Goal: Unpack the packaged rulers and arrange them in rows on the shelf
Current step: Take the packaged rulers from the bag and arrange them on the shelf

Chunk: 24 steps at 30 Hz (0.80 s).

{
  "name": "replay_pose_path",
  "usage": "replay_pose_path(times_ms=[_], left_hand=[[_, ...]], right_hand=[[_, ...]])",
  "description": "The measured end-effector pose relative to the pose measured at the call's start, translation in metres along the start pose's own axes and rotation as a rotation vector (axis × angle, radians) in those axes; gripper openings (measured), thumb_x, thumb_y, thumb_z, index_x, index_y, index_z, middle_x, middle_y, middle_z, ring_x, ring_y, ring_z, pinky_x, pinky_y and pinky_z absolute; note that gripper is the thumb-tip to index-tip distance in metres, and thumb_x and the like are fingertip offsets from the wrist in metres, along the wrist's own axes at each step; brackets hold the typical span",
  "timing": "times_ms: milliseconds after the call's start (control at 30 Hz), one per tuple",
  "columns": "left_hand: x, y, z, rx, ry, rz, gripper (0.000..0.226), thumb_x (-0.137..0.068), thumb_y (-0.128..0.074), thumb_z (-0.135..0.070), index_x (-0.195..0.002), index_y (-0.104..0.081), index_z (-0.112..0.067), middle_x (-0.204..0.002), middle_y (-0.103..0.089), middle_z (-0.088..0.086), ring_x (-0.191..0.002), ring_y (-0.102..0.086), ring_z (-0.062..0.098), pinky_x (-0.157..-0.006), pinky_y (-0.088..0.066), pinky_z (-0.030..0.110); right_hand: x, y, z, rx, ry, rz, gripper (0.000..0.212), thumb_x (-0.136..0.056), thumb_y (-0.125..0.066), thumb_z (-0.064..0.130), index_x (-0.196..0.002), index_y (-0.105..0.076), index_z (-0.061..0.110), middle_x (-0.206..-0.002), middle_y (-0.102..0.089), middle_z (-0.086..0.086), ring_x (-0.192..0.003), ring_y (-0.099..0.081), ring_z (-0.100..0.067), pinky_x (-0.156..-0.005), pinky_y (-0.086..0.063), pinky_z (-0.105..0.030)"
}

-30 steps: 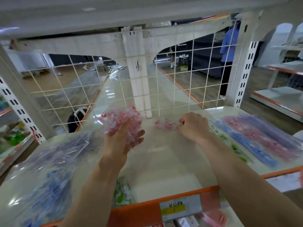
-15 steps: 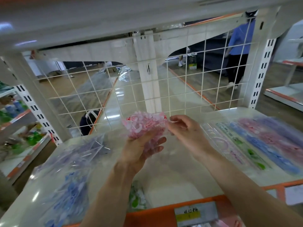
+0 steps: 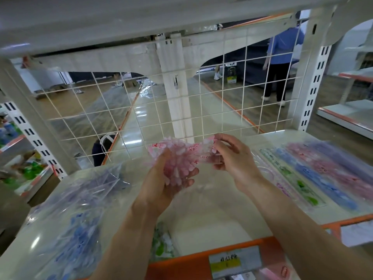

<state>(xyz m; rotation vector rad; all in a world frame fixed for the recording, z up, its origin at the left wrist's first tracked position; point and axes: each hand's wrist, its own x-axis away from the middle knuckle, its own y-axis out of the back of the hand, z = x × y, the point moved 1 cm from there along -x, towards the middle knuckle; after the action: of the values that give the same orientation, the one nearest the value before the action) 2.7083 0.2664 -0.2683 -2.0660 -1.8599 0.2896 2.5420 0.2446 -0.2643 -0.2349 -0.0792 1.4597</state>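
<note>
Two-handed hold on the pink rulers (image 3: pixel 179 156), up in the air over the bare middle of the shelf (image 3: pixel 201 209), just in front of the wire grid (image 3: pixel 222 110). Light in the hand, judging by the thin clear plastic. Stiff along each strip yet loose as a bunch, slick against slick, so apt to fan out or slide. Best taken across the bundle's middle with a cupping palm, and by one end for peeling a single piece away. Palm-up beneath, left hand (image 3: pixel 161 188), fingers curled round the bunch, thumb up its near side. Turned inward from the right, right hand (image 3: pixel 234 160), thumb and forefingers pinching the upper right end, possibly a wrapper edge rather than a ruler. Already flat at the right: rows of rulers (image 3: pixel 314 174) in green, blue, pink and purple. Waiting at the left: bag of blue rulers (image 3: pixel 76 235).
</note>
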Motion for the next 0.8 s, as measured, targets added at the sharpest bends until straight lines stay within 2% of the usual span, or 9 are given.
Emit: replay_pose_path(times_ms=[133, 233, 300, 367, 500, 600, 700, 733, 800], left_hand=[[0.000, 0.001, 0.000, 0.063, 0.022, -0.018, 0.047, -0.098, -0.041, -0.039, -0.084, -0.078, -0.015, -0.089, -0.068, 0.013, -0.071, -0.067, 0.024, -0.056, -0.052, 0.029], [-0.002, 0.002, 0.003, 0.069, 0.064, -0.033, 0.043, -0.097, -0.047, -0.032, -0.075, -0.078, -0.011, -0.085, -0.069, 0.012, -0.070, -0.068, 0.027, -0.062, -0.056, 0.034], [-0.001, 0.000, 0.006, 0.040, 0.105, -0.046, 0.038, -0.094, -0.053, -0.027, -0.069, -0.077, -0.011, -0.076, -0.070, 0.008, -0.061, -0.066, 0.021, -0.062, -0.057, 0.037], [0.001, -0.003, 0.007, -0.025, 0.117, -0.005, 0.026, -0.088, -0.059, -0.027, -0.084, -0.075, -0.008, -0.077, -0.072, 0.009, -0.062, -0.066, 0.020, -0.061, -0.057, 0.036], [0.001, -0.002, 0.007, -0.064, 0.146, 0.043, 0.022, -0.072, -0.069, -0.018, -0.086, -0.067, -0.001, -0.066, -0.066, 0.011, -0.054, -0.063, 0.019, -0.052, -0.055, 0.029], [0.000, 0.000, 0.008, -0.080, 0.161, -0.003, 0.038, -0.062, -0.076, -0.014, -0.096, -0.070, 0.002, -0.089, -0.068, 0.022, -0.071, -0.064, 0.026, -0.068, -0.058, 0.039], [0.000, 0.000, 0.008, -0.071, 0.165, -0.030, 0.052, -0.063, -0.079, -0.015, -0.110, -0.066, 0.004, -0.113, -0.064, 0.028, -0.091, -0.061, 0.035, -0.088, -0.050, 0.051], [0.001, -0.001, 0.008, -0.067, 0.161, -0.035, 0.050, -0.065, -0.078, -0.015, -0.110, -0.066, 0.004, -0.115, -0.063, 0.028, -0.094, -0.060, 0.036, -0.090, -0.049, 0.053], [0.000, -0.002, 0.008, -0.051, 0.127, -0.064, 0.038, -0.070, -0.075, -0.014, -0.104, -0.069, 0.002, -0.108, -0.065, 0.028, -0.088, -0.062, 0.034, -0.080, -0.055, 0.048]], right_hand=[[-0.001, 0.005, 0.002, 0.056, 0.042, -0.101, 0.012, -0.094, -0.056, 0.018, -0.094, -0.068, 0.015, -0.059, -0.054, 0.004, -0.042, -0.053, -0.007, -0.040, -0.035, -0.017], [0.000, 0.006, 0.003, 0.128, 0.092, -0.056, 0.012, -0.088, -0.064, 0.015, -0.082, -0.072, 0.008, -0.048, -0.049, 0.009, -0.040, -0.039, -0.004, -0.041, -0.031, -0.016], [0.005, 0.002, 0.003, 0.206, 0.152, 0.052, 0.007, -0.086, -0.068, 0.013, -0.082, -0.074, 0.013, -0.050, -0.058, 0.013, -0.044, -0.046, 0.000, -0.045, -0.036, -0.013], [0.007, -0.003, 0.000, 0.312, 0.243, 0.151, 0.009, -0.085, -0.069, 0.010, -0.081, -0.075, 0.015, -0.059, -0.065, 0.014, -0.051, -0.054, 0.002, -0.052, -0.040, -0.011], [0.004, -0.003, -0.010, 0.448, 0.313, 0.200, 0.005, -0.083, -0.072, 0.015, -0.085, -0.076, 0.017, -0.074, -0.065, 0.009, -0.058, -0.053, -0.001, -0.058, -0.041, -0.015], [0.003, -0.004, -0.014, 0.506, 0.397, 0.240, 0.010, -0.082, -0.073, 0.016, -0.081, -0.074, 0.027, -0.076, -0.064, 0.010, -0.060, -0.055, 0.000, -0.061, -0.040, -0.013], [0.001, -0.004, -0.016, 0.489, 0.427, 0.233, 0.009, -0.081, -0.074, 0.015, -0.083, -0.073, 0.023, -0.080, -0.061, 0.009, -0.061, -0.057, 0.000, -0.061, -0.041, -0.010], [0.001, -0.004, -0.015, 0.489, 0.442, 0.228, 0.009, -0.080, -0.074, 0.014, -0.087, -0.072, 0.020, -0.081, -0.060, 0.008, -0.060, -0.056, -0.001, -0.061, -0.041, -0.010], [0.001, -0.005, -0.015, 0.473, 0.474, 0.209, 0.018, -0.079, -0.075, 0.013, -0.095, -0.069, 0.018, -0.086, -0.058, 0.005, -0.059, -0.052, -0.001, -0.061, -0.041, -0.010]])
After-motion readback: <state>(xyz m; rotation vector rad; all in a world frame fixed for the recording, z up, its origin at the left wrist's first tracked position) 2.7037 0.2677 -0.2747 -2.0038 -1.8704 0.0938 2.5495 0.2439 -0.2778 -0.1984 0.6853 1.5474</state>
